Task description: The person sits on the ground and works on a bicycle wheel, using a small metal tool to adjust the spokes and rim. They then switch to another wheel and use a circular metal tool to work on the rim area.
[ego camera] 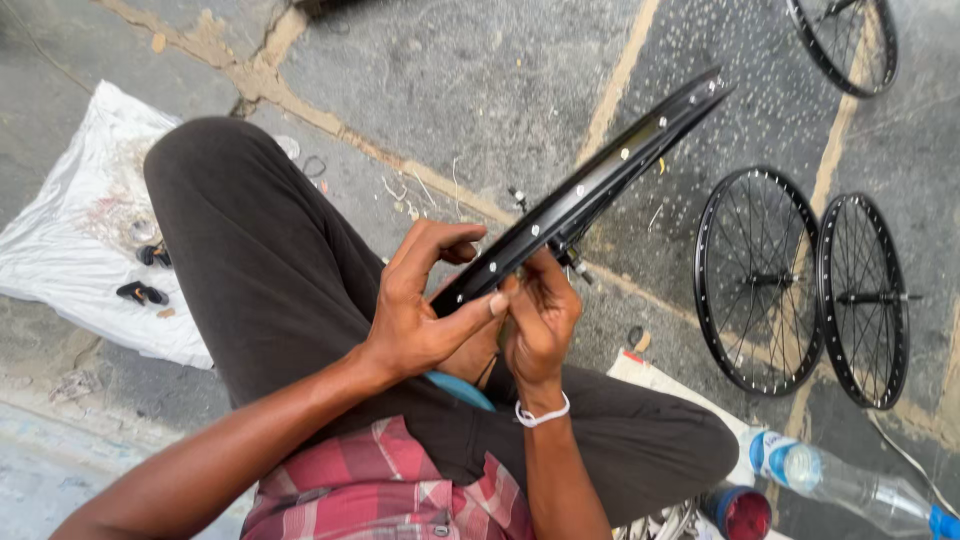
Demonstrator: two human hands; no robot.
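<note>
On the cracked stone floor (480, 90) two spoked wheels (757, 280) lie finished; left hand (415, 315) and right hand (540, 320) both clasp a bare black rim (590, 185), unspoked yet.

Counting one bare black rim (590, 185) and three spoked wheels: two (755, 280) (862, 300) lying side by side, one (845, 40) at the top edge. Also showing one plastic bottle (850, 485), one white sheet (90, 230), two hands (420, 310) (540, 320).
</note>
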